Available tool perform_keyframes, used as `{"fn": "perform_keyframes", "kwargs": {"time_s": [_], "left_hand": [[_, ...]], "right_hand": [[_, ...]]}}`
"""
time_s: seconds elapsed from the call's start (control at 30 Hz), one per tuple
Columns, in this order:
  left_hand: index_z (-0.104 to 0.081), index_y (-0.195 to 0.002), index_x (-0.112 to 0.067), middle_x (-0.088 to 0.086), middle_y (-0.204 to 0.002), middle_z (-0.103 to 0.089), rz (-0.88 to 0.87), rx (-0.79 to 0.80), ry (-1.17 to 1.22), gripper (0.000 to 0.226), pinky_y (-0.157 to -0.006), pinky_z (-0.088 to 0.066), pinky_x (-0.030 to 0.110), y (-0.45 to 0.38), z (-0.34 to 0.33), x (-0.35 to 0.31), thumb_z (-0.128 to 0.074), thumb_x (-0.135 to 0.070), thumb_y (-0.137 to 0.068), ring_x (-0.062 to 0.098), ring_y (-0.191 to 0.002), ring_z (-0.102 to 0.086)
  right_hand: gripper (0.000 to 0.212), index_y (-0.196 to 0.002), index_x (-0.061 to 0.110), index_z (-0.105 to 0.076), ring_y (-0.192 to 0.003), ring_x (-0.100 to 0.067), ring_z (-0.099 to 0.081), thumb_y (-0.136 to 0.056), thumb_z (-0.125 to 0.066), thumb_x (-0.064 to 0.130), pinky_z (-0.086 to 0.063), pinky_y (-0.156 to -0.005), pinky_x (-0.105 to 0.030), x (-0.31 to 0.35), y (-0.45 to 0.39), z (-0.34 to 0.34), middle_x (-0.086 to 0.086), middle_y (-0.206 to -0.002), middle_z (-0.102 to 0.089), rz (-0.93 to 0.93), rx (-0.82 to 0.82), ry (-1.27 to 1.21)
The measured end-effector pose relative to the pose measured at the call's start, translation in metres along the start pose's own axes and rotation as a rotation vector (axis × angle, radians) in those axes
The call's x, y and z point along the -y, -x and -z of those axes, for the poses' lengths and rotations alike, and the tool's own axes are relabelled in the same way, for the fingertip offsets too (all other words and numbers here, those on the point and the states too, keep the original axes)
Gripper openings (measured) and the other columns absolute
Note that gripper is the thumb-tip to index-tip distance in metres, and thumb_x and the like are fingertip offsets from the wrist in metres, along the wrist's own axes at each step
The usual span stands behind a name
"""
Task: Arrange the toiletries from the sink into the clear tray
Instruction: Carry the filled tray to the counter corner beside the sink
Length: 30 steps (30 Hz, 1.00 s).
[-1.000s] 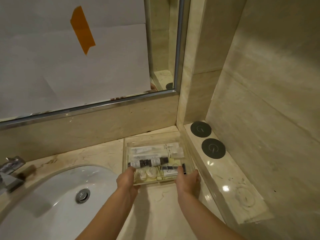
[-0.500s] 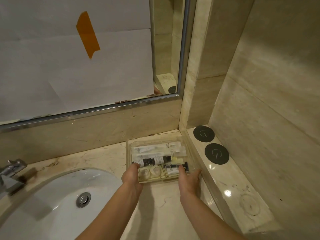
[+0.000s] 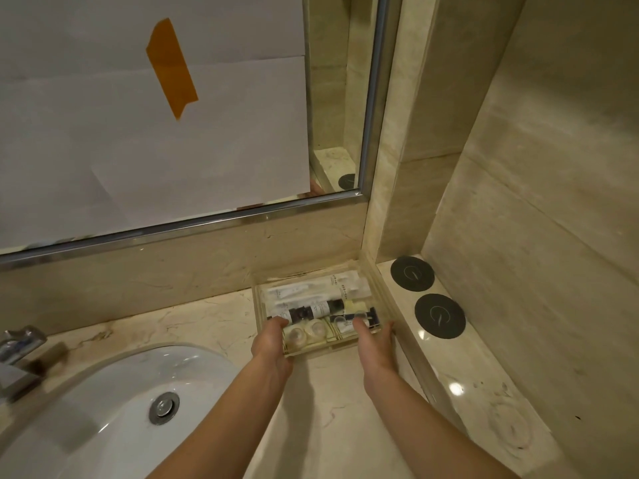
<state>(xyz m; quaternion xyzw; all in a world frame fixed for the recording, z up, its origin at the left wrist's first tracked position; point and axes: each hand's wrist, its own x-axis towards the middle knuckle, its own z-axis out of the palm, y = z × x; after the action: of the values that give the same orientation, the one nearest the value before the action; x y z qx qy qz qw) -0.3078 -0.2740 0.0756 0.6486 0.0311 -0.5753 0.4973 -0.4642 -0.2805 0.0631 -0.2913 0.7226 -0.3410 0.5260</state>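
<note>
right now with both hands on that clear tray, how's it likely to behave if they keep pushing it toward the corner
The clear tray looks like rigid plastic, so it should probably slide flat on the polished marble counter rather than flex. The left hand and right hand hold its near edge, which likely keeps it square. The small bottles lie on their sides and may roll.

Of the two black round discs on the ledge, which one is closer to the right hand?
The front disc, nearer the camera, is closer to the right hand. The other disc lies farther back in the corner, level with the far end of the clear tray.
</note>
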Motion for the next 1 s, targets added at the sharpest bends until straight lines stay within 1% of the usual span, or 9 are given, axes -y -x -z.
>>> {"fn": "perform_keyframes", "kwargs": {"time_s": [0.1, 0.27, 0.47, 0.57, 0.63, 0.7, 0.8, 0.9, 1.0], "left_hand": [[-0.061, -0.115, -0.007, 0.019, -0.109, -0.07, 0.04, -0.027, -0.002, 0.051, -0.086, -0.053, 0.061, 0.006, -0.007, -0.012, -0.058, -0.018, -0.065, 0.038, -0.091, -0.07], [-0.05, -0.084, -0.011, 0.014, -0.085, -0.054, 0.118, -0.085, 0.013, 0.011, -0.074, -0.051, 0.045, 0.037, -0.026, -0.034, -0.051, -0.022, -0.083, 0.029, -0.07, -0.055], [-0.048, -0.08, -0.006, 0.015, -0.098, -0.048, 0.241, -0.124, 0.068, 0.023, -0.105, -0.041, 0.052, 0.042, -0.031, -0.047, -0.054, -0.028, -0.084, 0.035, -0.101, -0.049], [-0.043, -0.08, -0.001, 0.016, -0.089, -0.045, 0.235, -0.084, 0.083, 0.025, -0.107, -0.04, 0.049, 0.042, -0.028, -0.048, -0.051, -0.024, -0.087, 0.033, -0.089, -0.048], [-0.051, -0.092, 0.0, 0.02, -0.089, -0.053, 0.222, -0.032, 0.07, 0.023, -0.106, -0.041, 0.051, 0.043, -0.022, -0.043, -0.049, -0.021, -0.085, 0.035, -0.087, -0.056], [-0.054, -0.117, -0.005, 0.025, -0.108, -0.063, 0.182, 0.022, 0.056, 0.036, -0.101, -0.045, 0.056, 0.037, -0.013, -0.034, -0.046, -0.017, -0.084, 0.039, -0.102, -0.062], [-0.055, -0.123, -0.003, 0.024, -0.117, -0.062, 0.168, 0.044, 0.101, 0.04, -0.102, -0.045, 0.056, 0.03, -0.006, -0.026, -0.041, -0.007, -0.086, 0.039, -0.106, -0.06], [-0.054, -0.095, -0.002, 0.024, -0.096, -0.058, 0.194, 0.021, 0.059, 0.016, -0.103, -0.043, 0.052, 0.042, -0.008, -0.035, -0.044, -0.007, -0.085, 0.038, -0.093, -0.057], [-0.039, -0.075, 0.001, 0.019, -0.082, -0.045, 0.247, -0.014, 0.072, 0.015, -0.103, -0.038, 0.053, 0.05, -0.012, -0.048, -0.04, -0.006, -0.088, 0.037, -0.087, -0.048]], "right_hand": [[0.102, -0.153, 0.021, -0.001, -0.142, -0.034, -0.028, -0.077, -0.059, 0.057, -0.031, -0.112, -0.053, 0.008, -0.011, -0.009, -0.005, -0.161, -0.014, -0.029, -0.042, -0.023], [0.099, -0.143, 0.019, -0.028, -0.125, -0.036, -0.048, -0.06, -0.063, 0.058, -0.042, -0.103, -0.055, 0.012, -0.029, -0.026, -0.007, -0.145, -0.043, -0.129, -0.138, -0.224], [0.067, -0.136, 0.012, -0.034, -0.122, -0.04, -0.047, -0.081, -0.068, 0.029, -0.042, -0.1, -0.05, 0.023, -0.037, -0.025, -0.017, -0.137, -0.046, -0.25, -0.162, -0.365], [0.066, -0.138, 0.014, -0.032, -0.122, -0.038, -0.049, -0.082, -0.066, 0.024, -0.043, -0.103, -0.049, 0.019, -0.037, -0.024, -0.016, -0.138, -0.047, -0.21, -0.124, -0.376], [0.068, -0.142, 0.017, -0.031, -0.122, -0.035, -0.051, -0.083, -0.064, 0.025, -0.042, -0.104, -0.049, 0.016, -0.03, -0.024, -0.013, -0.138, -0.049, -0.179, -0.081, -0.42], [0.069, -0.142, 0.02, -0.035, -0.121, -0.033, -0.053, -0.08, -0.063, 0.032, -0.043, -0.103, -0.049, 0.011, -0.022, -0.03, -0.011, -0.138, -0.051, -0.173, -0.047, -0.414], [0.063, -0.14, 0.016, -0.04, -0.113, -0.032, -0.06, -0.081, -0.063, 0.021, -0.05, -0.097, -0.046, 0.011, -0.006, -0.048, -0.014, -0.132, -0.057, -0.194, 0.009, -0.508], [0.047, -0.131, 0.011, -0.046, -0.094, -0.029, -0.067, -0.087, -0.06, 0.005, -0.057, -0.068, -0.033, 0.017, 0.0, -0.06, -0.016, -0.118, -0.063, -0.242, 0.026, -0.633], [0.044, -0.129, 0.007, -0.046, -0.091, -0.031, -0.069, -0.087, -0.059, 0.003, -0.058, -0.062, -0.032, 0.021, -0.004, -0.063, -0.018, -0.113, -0.065, -0.274, 0.052, -0.65]]}}
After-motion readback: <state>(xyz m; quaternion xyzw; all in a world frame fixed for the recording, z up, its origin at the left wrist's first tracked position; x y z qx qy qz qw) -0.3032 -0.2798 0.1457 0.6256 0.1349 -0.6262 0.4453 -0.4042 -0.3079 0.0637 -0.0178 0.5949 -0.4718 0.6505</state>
